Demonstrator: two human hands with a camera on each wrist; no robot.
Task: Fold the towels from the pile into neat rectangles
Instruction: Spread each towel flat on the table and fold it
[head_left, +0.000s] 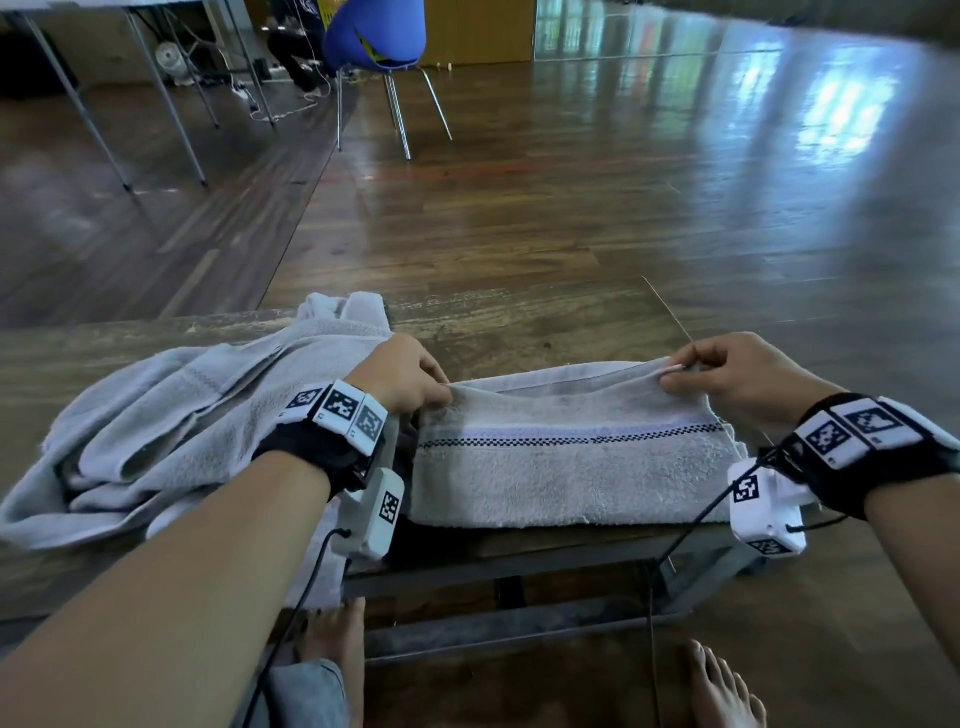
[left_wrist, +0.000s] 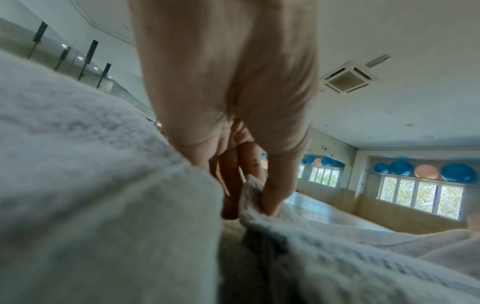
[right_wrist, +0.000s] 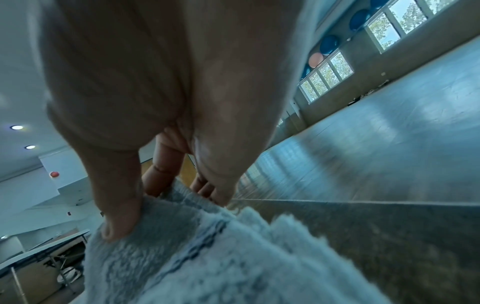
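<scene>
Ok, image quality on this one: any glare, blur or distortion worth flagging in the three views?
Head view: window glare streaks the wooden floor, edges bend, but the striped towel is sharp. Left wrist view: the left hand and the pile are soft and close. Right wrist view: bluish cast, blurred floor, right hand fills the frame.

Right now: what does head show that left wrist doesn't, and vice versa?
Head only: the right hand pinching the far right corner of the striped towel, the towel's checked stripe running full width, the towel pile on the low wooden table, and a blue chair behind.

Left wrist only: thumb and fingers pinching the towel edge from below, a ceiling vent, and blue and peach balls above the windows.

Both: the left hand gripping the towel's far left corner.
</scene>
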